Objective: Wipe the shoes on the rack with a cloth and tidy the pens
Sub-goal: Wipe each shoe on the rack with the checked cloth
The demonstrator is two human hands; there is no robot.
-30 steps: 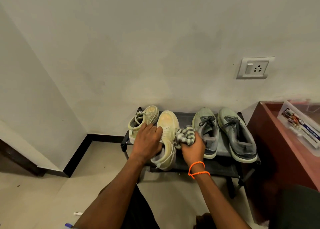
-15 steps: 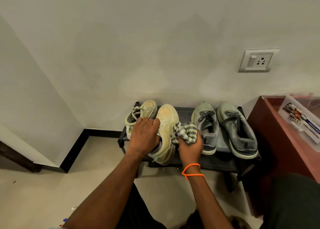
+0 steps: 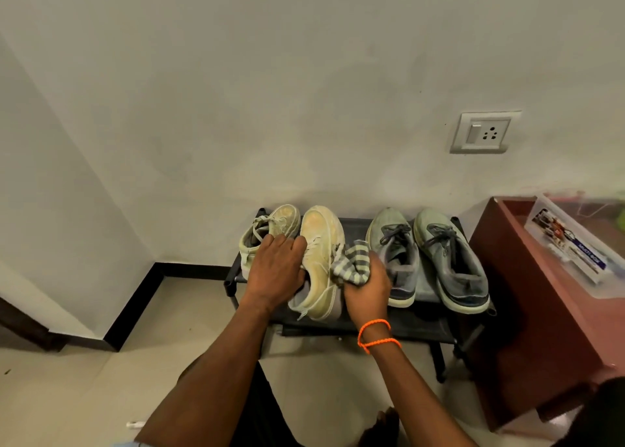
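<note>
A low black shoe rack (image 3: 419, 328) stands against the wall with two pairs on it. My left hand (image 3: 275, 270) grips the second cream shoe (image 3: 321, 253) at its opening, tilting it on its side. My right hand (image 3: 367, 286) grips a bunched grey-and-white striped cloth (image 3: 350, 260) pressed against that shoe's right side. The other cream shoe (image 3: 270, 228) lies behind my left hand. Two grey sneakers (image 3: 395, 243) (image 3: 449, 257) sit side by side on the right of the rack.
A reddish-brown cabinet (image 3: 527, 294) stands right of the rack, with a clear plastic box (image 3: 581, 243) on top. A wall socket (image 3: 483, 132) is above. A small white object (image 3: 135, 424) lies on the tiled floor at lower left.
The view has shifted slightly. My right hand and the cloth have moved a little along the cream shoe's side; my left hand keeps its grip.
</note>
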